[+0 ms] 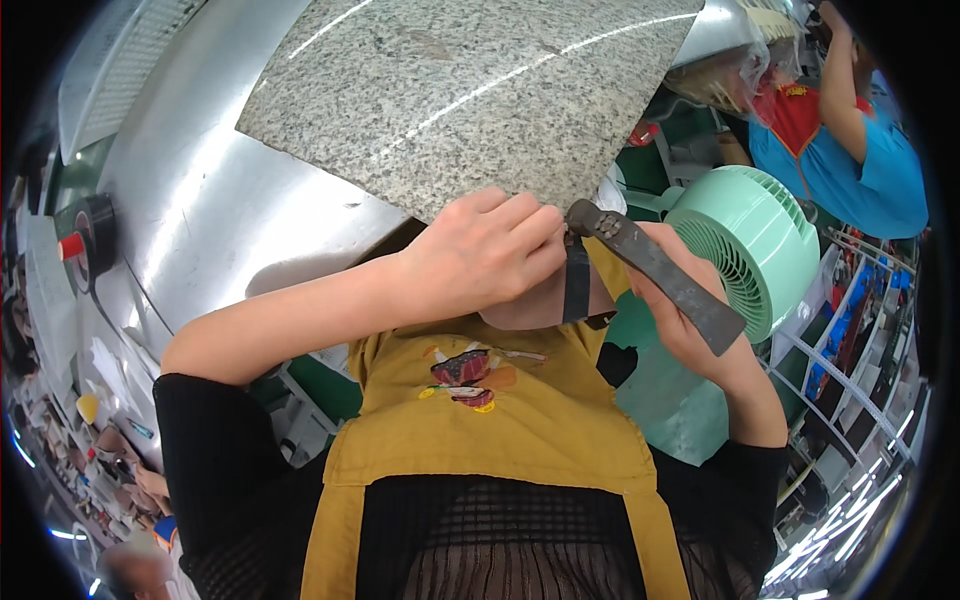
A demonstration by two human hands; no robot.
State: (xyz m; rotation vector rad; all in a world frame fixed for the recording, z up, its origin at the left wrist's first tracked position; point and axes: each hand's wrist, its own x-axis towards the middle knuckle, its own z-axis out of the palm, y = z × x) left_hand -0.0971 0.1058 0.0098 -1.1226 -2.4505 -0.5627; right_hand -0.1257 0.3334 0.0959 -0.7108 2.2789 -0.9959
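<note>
The left hand (488, 248) curls by a brown piece (528, 309), fingertips hidden, pinch unclear; the right hand (672, 322) clasps its fingers round a hammer (665, 268), handle hidden.

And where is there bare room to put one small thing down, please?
The stone slab is bare beyond the left hand. The metal table is free between slab and round black thing. It is crowded around the hammer, right hand and green fan.

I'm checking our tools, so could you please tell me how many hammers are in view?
1: a dark hammer in the right hand, just left of the green fan in the picture. Others may be hidden near the crowded, blurred edges.
</note>
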